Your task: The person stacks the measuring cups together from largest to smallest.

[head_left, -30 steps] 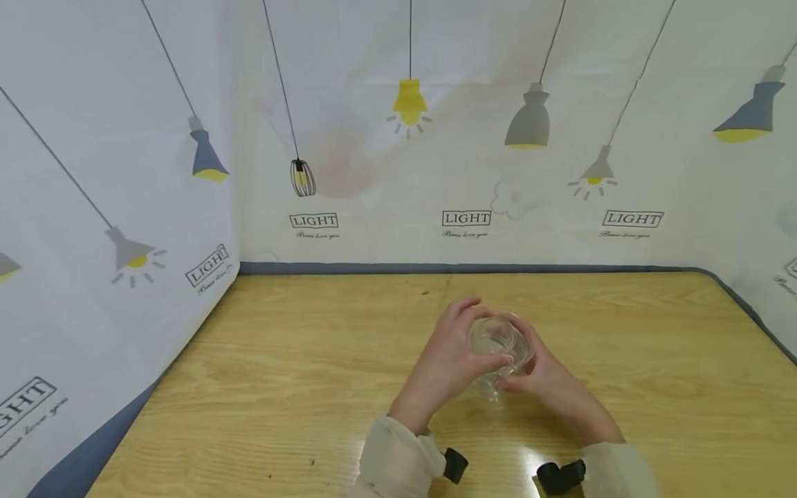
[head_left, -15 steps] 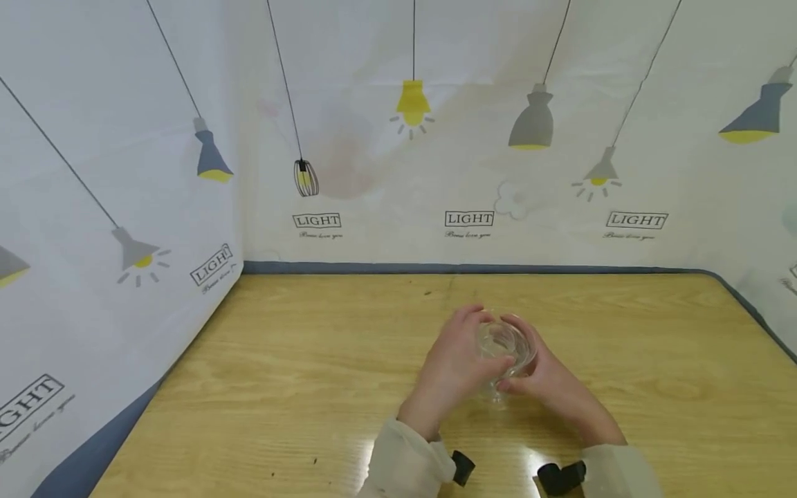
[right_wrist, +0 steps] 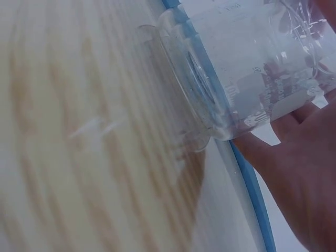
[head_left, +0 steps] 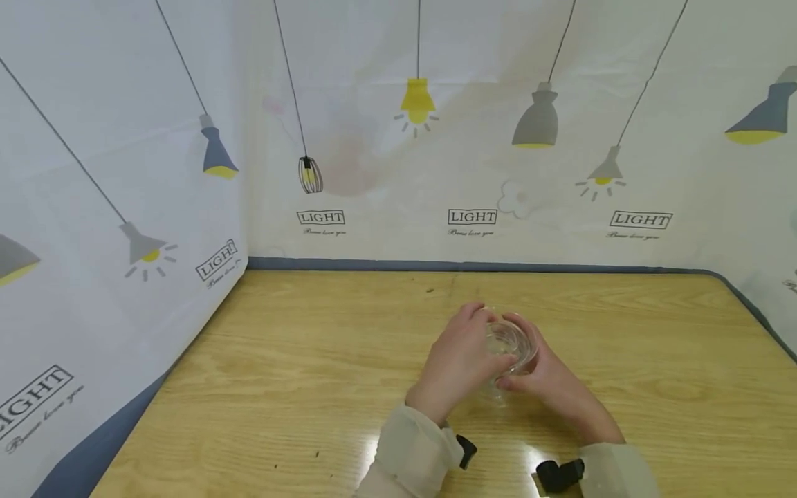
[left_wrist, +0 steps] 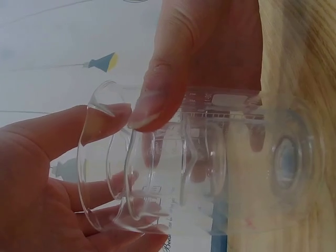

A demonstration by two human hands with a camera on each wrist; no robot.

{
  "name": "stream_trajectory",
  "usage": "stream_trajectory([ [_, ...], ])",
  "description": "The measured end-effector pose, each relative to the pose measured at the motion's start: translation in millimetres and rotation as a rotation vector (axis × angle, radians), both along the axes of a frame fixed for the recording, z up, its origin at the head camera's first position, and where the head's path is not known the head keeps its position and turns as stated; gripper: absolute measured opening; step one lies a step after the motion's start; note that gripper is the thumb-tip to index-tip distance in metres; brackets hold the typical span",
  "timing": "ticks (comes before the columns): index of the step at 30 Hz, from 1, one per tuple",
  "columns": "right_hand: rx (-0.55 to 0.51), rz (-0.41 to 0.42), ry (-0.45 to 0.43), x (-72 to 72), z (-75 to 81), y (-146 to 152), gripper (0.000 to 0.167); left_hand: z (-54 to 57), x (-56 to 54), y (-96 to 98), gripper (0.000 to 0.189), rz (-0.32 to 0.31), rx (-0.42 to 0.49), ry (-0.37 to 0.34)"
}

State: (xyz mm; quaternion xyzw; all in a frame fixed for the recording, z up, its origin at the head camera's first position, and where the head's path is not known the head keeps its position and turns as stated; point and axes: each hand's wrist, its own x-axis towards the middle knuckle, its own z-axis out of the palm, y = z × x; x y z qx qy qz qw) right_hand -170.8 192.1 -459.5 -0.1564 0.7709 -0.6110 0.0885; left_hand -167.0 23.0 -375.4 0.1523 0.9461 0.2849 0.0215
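Two clear glass beakers are nested one inside the other, mouths up, in the head view. My left hand (head_left: 457, 360) comes over from the left and pinches the inner beaker (left_wrist: 97, 168) near its rim, thumb and fingers on either side. My right hand (head_left: 548, 380) grips the outer beaker (right_wrist: 241, 68) from the right, with the thumb in front. Printed white markings show on the outer glass in the right wrist view. Its base is low, close over the wooden table (head_left: 324, 346). The right fingers behind the glass are partly hidden.
A white sheet (head_left: 373, 159) printed with hanging lamps and the word LIGHT stands behind the table and along both sides, with a blue-grey strip (head_left: 373, 265) at its foot. Small black devices (head_left: 557, 477) are at the cuffs of my light sleeves (head_left: 414, 449).
My left hand has moved slightly right and down, and the inner beaker has sunk deeper into the outer one. My right hand keeps its hold almost in place. The head view has shifted a little.
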Motion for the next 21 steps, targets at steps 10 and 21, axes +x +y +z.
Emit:
stream_trajectory([
  [10,0.034,-0.027,-0.024,-1.6,0.7,-0.1,0.093,-0.2,-5.1,5.2,0.052,0.004,-0.086,-0.008],
  [21,0.069,-0.059,-0.028,0.5,1.6,0.4,0.096,-1.1,-6.2,6.5,0.051,-0.016,-0.081,-0.036],
])
